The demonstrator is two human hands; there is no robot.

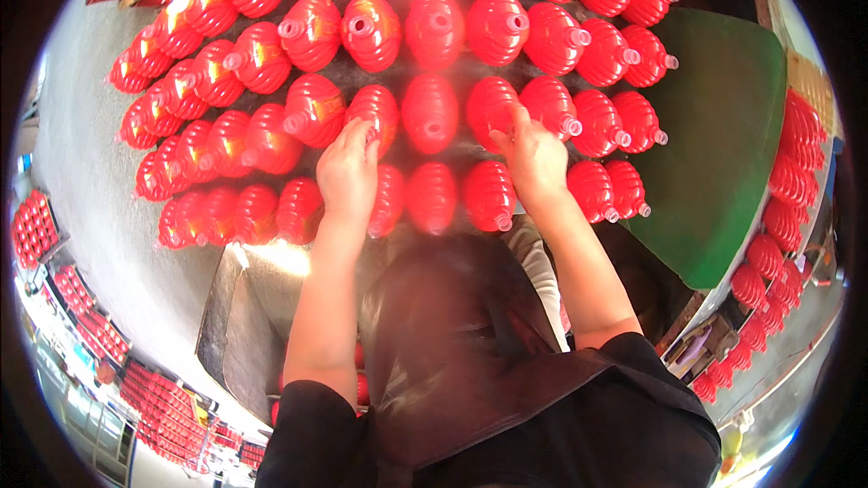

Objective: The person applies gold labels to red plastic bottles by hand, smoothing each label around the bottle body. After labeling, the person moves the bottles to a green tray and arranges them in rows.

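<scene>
Rows of glossy red, ribbed, lantern-shaped plastic bodies with short clear necks fill the area before me. My left hand (348, 167) pinches at the neck end of one red ribbed body (375, 108) in the second row from the front. In that same row, my right hand (536, 158) has its fingers closed at the neck end of another red ribbed body (491, 101). Between my hands sits one more red body (429, 113), its neck pointing toward me. My fingers hide both gripped necks.
A grey surface (99, 136) extends on the left, and a green panel (723, 126) stands on the right. Racks of similar red bodies (163, 411) line the lower left. More hang in a line (767, 258) at the far right. A dark apron (443, 334) covers my front.
</scene>
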